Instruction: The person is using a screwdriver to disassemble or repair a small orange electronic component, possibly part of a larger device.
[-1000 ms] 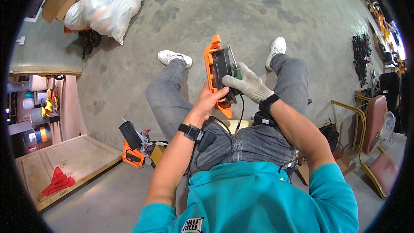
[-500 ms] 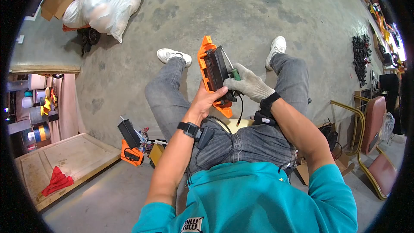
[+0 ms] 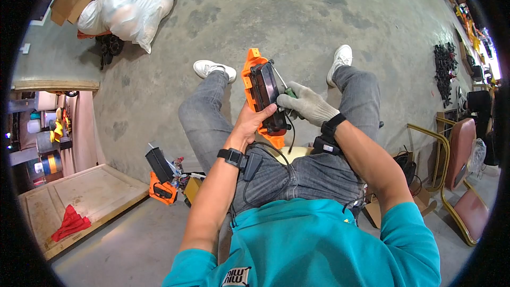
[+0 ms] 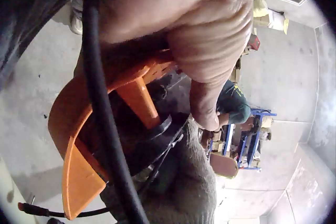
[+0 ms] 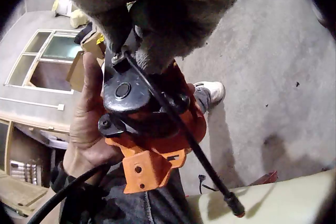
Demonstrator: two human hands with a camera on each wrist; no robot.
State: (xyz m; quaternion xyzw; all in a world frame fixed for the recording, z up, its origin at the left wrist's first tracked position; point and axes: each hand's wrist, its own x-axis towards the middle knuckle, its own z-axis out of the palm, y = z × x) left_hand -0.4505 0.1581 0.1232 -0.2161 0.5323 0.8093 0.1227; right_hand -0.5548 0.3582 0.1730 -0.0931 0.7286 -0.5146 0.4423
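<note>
An orange bracket (image 3: 247, 77) with a black box-shaped unit (image 3: 264, 81) fixed to it is held above the lap in the head view. My bare left hand (image 3: 251, 124) grips its near left side, with the thumb laid over the black unit. On the opposite side, my gloved right hand (image 3: 312, 107) holds a green-handled screwdriver (image 3: 289, 93), its metal shaft pointing away along the unit. The gloved fingers are at the unit's black end in the right wrist view, where a black cable (image 5: 178, 119) leaves it and hangs down with a loose connector.
A pale seat edge (image 3: 289, 154) shows between the legs. Another orange-and-black unit (image 3: 162, 178) stands on the floor at the left, by a wooden board (image 3: 106, 186) with a red cloth (image 3: 71, 223). White bags (image 3: 133, 13) lie far left; a chair (image 3: 462, 154) stands right.
The orange bracket and black unit have shifted slightly left and nearer, and turned so the unit's broad face shows more. Both hands keep their holds; the screwdriver shaft now tilts further left.
</note>
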